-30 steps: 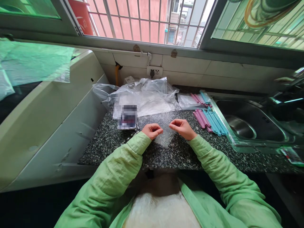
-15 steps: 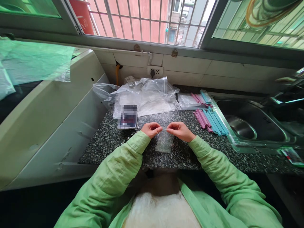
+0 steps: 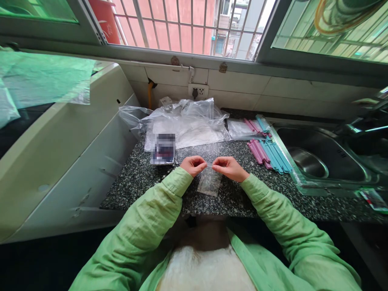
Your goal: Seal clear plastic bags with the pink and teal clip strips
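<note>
A small clear plastic bag (image 3: pixel 209 182) hangs by its top edge between my two hands, over the front of the speckled counter. My left hand (image 3: pixel 194 165) pinches the top edge at one side, thumb against fingers. At the other side my right hand (image 3: pixel 230 167) pinches the same edge. Whether anything lies inside the bag, I cannot tell. Pink sticks (image 3: pixel 260 153) and blue sticks (image 3: pixel 277 157), several of each, lie in a row to the right of my right hand. Left of my left hand stands a phone-like device (image 3: pixel 163 149), its face blurred out.
Large clear plastic bags (image 3: pixel 188 121) are heaped at the back of the dark counter (image 3: pixel 133 182). Smaller flat bags (image 3: pixel 239 129) with more sticks on them lie beside the steel sink (image 3: pixel 321 141). A white appliance (image 3: pixel 100 137) borders the left side. A wall socket (image 3: pixel 198 90) sits behind.
The lower end of the small bag has swung slightly to the left. Both hands keep almost the same place and the same pinch.
</note>
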Motion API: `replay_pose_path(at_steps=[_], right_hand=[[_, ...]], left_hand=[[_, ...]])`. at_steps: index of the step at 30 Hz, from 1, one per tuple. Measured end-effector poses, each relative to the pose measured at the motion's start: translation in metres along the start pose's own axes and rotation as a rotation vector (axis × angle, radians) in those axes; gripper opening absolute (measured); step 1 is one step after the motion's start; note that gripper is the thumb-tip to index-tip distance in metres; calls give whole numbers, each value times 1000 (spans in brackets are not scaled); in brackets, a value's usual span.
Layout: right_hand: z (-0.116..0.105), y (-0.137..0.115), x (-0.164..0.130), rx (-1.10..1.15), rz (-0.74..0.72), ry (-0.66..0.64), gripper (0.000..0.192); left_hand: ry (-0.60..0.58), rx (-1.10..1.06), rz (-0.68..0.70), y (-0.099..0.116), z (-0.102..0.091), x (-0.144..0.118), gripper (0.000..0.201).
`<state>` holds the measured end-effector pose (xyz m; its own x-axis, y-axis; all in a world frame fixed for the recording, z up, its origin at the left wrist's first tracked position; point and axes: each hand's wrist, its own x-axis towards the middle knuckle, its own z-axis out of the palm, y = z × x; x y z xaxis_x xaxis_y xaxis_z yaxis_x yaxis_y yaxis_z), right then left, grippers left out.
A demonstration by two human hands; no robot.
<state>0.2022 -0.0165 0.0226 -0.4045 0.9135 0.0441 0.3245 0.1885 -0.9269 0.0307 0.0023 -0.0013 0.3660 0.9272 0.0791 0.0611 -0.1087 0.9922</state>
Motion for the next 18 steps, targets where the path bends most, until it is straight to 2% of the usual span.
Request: replay_pose_path(at_steps=[6,11,18], right_hand=[[0,2,0,18,6,11,25],[-2,3,1,0,-7,66,25],[-4,4,2,-145,-53,129,22]], left_hand=[[10,13,31,-3,0,0,26],[64,-13,50,-4,0,1,25],[14,9,16,-5,-1,1,24]])
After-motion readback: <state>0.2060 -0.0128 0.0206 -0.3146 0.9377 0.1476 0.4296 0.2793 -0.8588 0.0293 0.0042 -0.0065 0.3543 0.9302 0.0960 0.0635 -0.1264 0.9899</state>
